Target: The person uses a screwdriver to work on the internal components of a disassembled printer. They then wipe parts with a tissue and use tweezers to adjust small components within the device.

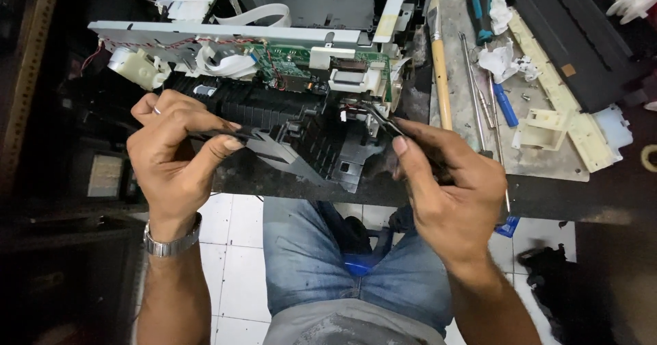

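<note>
A dismantled machine (pixel 274 105) with a black plastic frame lies on the bench edge in front of me. Its green circuit board (pixel 301 61), white ribbon cables (pixel 226 64) and red wires are exposed. My left hand (pixel 179 150) pinches a thin black plastic part at the frame's left front. My right hand (pixel 448 184) grips a slim dark tool (pixel 380 118) whose tip points into the frame near a white connector (pixel 349 81) below the board.
On the bench to the right lie a wooden-handled brush (pixel 441 64), several screwdrivers (pixel 475 92), a blue-handled tool (pixel 505 105), crumpled white tissue (pixel 503 61) and cream plastic parts (pixel 568 119). A black panel (pixel 568 37) sits at the far right. White floor tiles and my jeans show below.
</note>
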